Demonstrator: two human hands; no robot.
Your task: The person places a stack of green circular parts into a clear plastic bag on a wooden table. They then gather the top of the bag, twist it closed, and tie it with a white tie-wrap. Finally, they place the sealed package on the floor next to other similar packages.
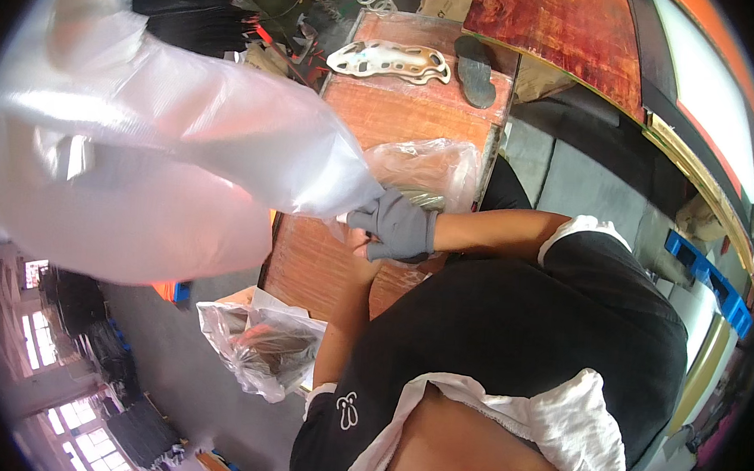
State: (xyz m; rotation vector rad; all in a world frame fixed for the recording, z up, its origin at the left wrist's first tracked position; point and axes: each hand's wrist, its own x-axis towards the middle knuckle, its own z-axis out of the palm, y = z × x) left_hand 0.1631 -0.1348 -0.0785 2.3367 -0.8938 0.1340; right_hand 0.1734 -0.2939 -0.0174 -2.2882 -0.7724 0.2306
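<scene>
A large clear plastic bag (228, 131) billows out to the left, puffed full of air and partly covering the table. Its narrow gathered end is gripped by my right hand (392, 226), which wears a grey glove with the fingers curled closed. My left hand (360, 245) is pressed close below the glove, bare fingers bent at the same end of the bag; part of it is hidden by the right hand. Beside my right hand, another clear plastic bag (424, 171) lies crumpled on the reddish wooden table (315, 262); what is in it is hard to make out.
At the table's far end lie a white slotted plate (388, 61) and a dark sole-shaped piece (474, 73). An open box (291, 305) with a clear bag stands by the left edge. Red-brown board (557, 39) lies at far right, blue pallet (709, 282) at right.
</scene>
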